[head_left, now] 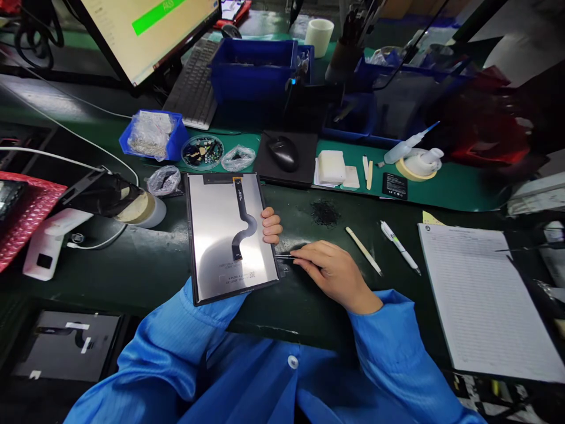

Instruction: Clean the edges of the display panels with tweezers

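Observation:
A tablet screen panel (216,229) with a silvery back and a curved black ribbon cable (242,218) is tilted up in front of me. My left hand (271,226) holds it from behind, fingers curled round its right edge; the palm is hidden. Thin dark tweezers (286,257) are pinched in my right hand (332,272). Their tip meets the panel's lower right edge, though I cannot tell whether it touches. Just beyond my right hand lies a small heap of black bits (325,213). A cream-coloured stick (364,251) and a white pen (400,247) are to its right.
A lined paper sheet (485,300) lies at right. Behind are a mouse (283,153), a keyboard (193,82), blue bins (253,76) and a monitor (145,29). At left are a round container (152,211), a white cable (101,242) and another panel (66,347).

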Demonstrator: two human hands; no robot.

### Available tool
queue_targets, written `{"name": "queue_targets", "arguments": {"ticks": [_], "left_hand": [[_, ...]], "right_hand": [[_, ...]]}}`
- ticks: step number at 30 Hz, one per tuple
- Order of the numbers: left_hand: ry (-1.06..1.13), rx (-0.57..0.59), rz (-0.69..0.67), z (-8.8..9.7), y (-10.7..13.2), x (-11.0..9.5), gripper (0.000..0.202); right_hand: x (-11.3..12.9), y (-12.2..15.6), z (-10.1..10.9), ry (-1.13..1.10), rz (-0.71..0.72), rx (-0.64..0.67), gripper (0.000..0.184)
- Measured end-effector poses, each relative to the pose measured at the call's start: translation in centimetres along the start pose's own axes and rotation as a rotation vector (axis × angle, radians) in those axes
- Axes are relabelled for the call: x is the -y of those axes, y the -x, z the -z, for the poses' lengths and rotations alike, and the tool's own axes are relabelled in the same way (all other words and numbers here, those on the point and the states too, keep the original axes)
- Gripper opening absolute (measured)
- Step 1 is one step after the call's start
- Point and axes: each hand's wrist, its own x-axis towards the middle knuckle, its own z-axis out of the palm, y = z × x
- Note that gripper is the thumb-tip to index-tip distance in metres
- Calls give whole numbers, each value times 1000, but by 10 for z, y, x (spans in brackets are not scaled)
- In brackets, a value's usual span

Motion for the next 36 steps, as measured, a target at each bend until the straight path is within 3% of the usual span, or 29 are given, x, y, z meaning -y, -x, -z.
{"name": "queue_targets", "arguments": {"ticks": [7,14,19,28,36], "left_hand": [[14,4,18,-5,1,2,19],[104,98,154,-13,3,-2,21],[115,77,198,-13,4,-3,21],[145,200,213,2,-2,3,19],[124,130,183,-10,5,1,22]], "right_hand": [[0,0,0,9,22,-3,24],[0,1,1,-46,74,13,23],[-1,1,2,-83,100,33,22],[1,3,4,-135,23,144,25],[4,4,4,-194,-59,123,26]]}}
